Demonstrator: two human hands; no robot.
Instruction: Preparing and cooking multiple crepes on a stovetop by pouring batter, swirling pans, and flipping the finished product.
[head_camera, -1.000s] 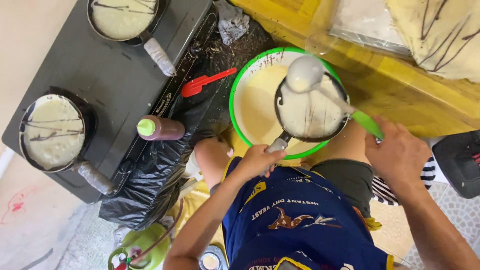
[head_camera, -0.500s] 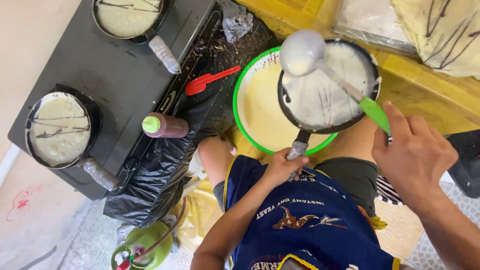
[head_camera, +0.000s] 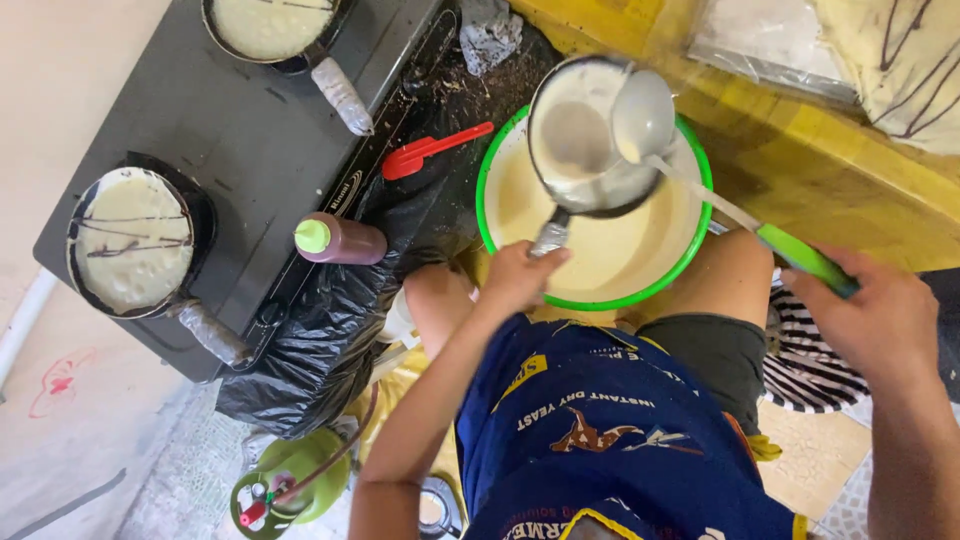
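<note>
The black stove (head_camera: 250, 140) fills the upper left of your view, with black plastic sheeting (head_camera: 320, 340) bunched along its near edge. Two small pans sit on it: one pan with pale batter and dark stripes (head_camera: 132, 240) at the left, a second pan of batter (head_camera: 268, 25) at the top edge. To the right of the stove, between your knees, stands the green-rimmed bowl (head_camera: 695, 245), holding a pool of pale batter. A yellow wooden surface (head_camera: 800, 150) runs behind it. Over the bowl you hold a small dark pan (head_camera: 585, 135), tilted with its batter-coated inside facing you; your left hand (head_camera: 518, 275) is closed around the pan's handle at the bowl's near rim. Your right hand (head_camera: 880, 320) is closed around the green handle of a ladle (head_camera: 645, 115), whose batter-coated cup rests against the pan's right rim above the bowl. A brown squeeze bottle with a green cap (head_camera: 340, 240) lies on its side at the stove's near edge, and a red spatula (head_camera: 430, 150) lies on the sheeting between stove and bowl. A small green gas cylinder (head_camera: 290, 480) sits on the floor at lower left.
</note>
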